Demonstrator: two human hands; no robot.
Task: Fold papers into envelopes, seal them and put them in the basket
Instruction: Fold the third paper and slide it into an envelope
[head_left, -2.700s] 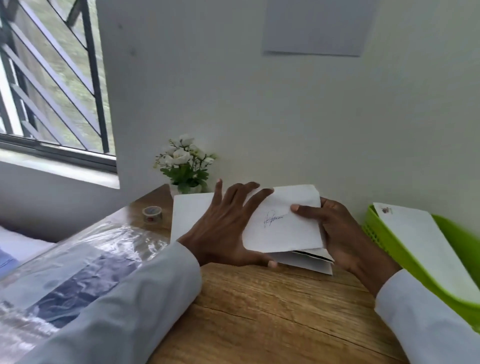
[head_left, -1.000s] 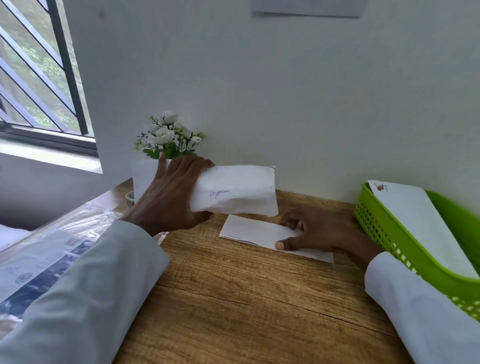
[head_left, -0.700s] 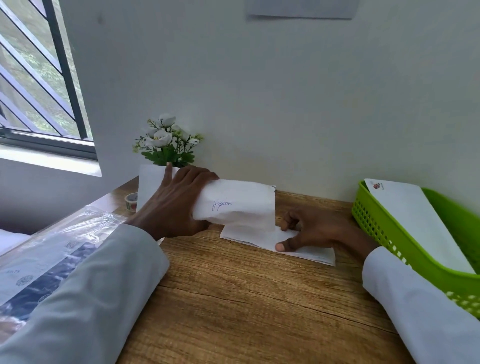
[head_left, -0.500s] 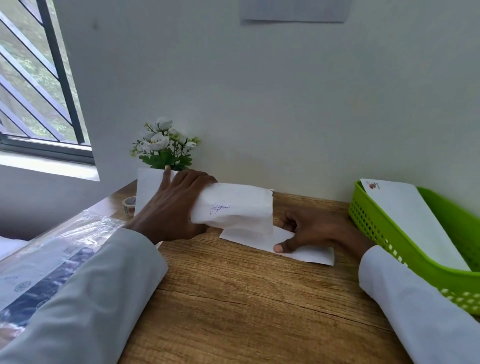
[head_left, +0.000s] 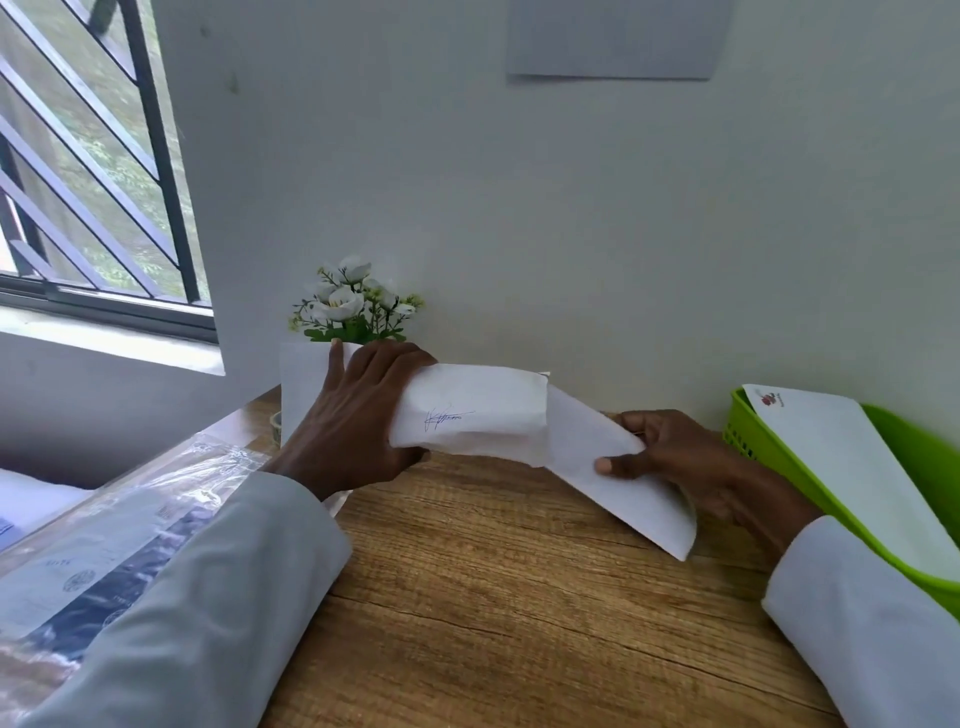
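1. The wooden desk runs from the near edge to the pale wall, and both white-sleeved arms reach over it.
2. A clear plastic-wrapped bundle lies on the desk's left side, partly under the left sleeve.
3. The green basket sits at the desk's right edge, just beside the right wrist. One white envelope with a small red mark already leans inside it, its top corner above the rim.
4. The folded paper, bearing a blue signature, is held off the desk in the left hand. The fingers wrap over its left end and the thumb closes underneath, so the hand is clamped on it. The paper's right end points toward the other hand.
5. The open envelope is tilted, its lower right corner near the desk. The right hand pinches it, thumb on the front face and fingers behind. Its upper left end meets the folded paper's right end; whether the paper is inside the mouth I cannot tell.
6. A stack of white sheets stands behind the left hand.
7. A small pot of white flowers stands against the wall behind those sheets.
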